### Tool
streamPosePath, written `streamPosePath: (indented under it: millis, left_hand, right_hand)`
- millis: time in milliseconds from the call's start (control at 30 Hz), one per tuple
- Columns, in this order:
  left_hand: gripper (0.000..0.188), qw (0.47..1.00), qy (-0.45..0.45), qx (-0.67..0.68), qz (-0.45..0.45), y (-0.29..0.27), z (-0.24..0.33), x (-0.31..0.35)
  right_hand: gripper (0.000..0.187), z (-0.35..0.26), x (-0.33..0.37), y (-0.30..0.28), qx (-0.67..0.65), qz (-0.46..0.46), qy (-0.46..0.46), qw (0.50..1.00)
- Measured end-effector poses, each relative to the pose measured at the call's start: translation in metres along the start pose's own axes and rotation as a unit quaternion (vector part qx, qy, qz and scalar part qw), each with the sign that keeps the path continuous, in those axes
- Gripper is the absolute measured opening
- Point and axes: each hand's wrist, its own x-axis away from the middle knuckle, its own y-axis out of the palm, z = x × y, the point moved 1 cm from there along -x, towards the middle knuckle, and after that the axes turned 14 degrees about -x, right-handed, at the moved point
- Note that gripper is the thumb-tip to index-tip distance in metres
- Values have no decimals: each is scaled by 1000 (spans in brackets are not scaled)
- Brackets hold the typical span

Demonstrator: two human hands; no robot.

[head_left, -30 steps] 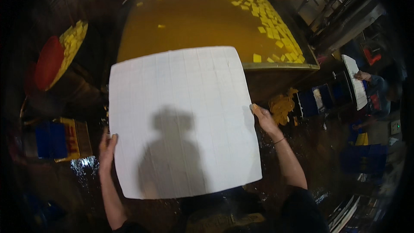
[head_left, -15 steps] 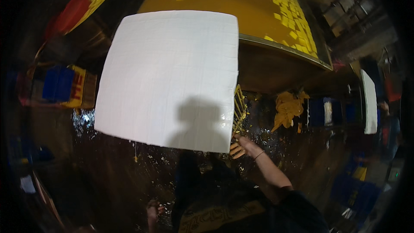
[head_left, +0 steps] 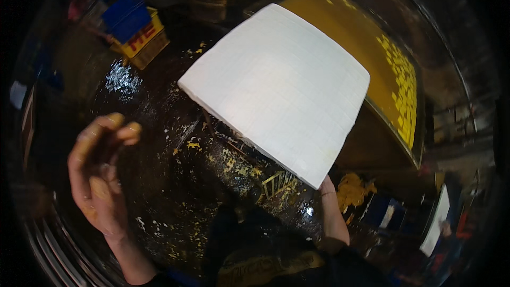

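White slab (head_left: 281,95) just off centre toward 1 o'clock, above wet floor (head_left: 159,218). Right hand (head_left: 329,196) at slab's 5 o'clock corner; fingers hidden behind it, cannot tell whether pinching or only propping. Left hand (head_left: 101,180) at 8 o'clock, empty, fingers spread and loosely curled, well apart from slab. Vat (head_left: 372,138) at 2 o'clock, yellow blocks (head_left: 406,95) afloat along far side. Progress, judged: slab lifted, handling seemingly midway; setting down not yet done.
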Motion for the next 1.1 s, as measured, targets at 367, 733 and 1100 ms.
streamPosePath:
  millis: [367, 733, 1100]
  left_hand:
    - [45, 610, -777, -141, -59, -55, -191, 541]
    - [39, 520, -849, -88, 14, -11, -94, 638]
    - [35, 570, -810, -138, -9, -95, -148, 590]
  right_hand:
    - [49, -2, -1, -3, -1, 47, 0, 999]
    - [52, -11, -35, -7, 211, -35, -114, 970]
    - [43, -29, -15, 17, 393, -205, -362, 820]
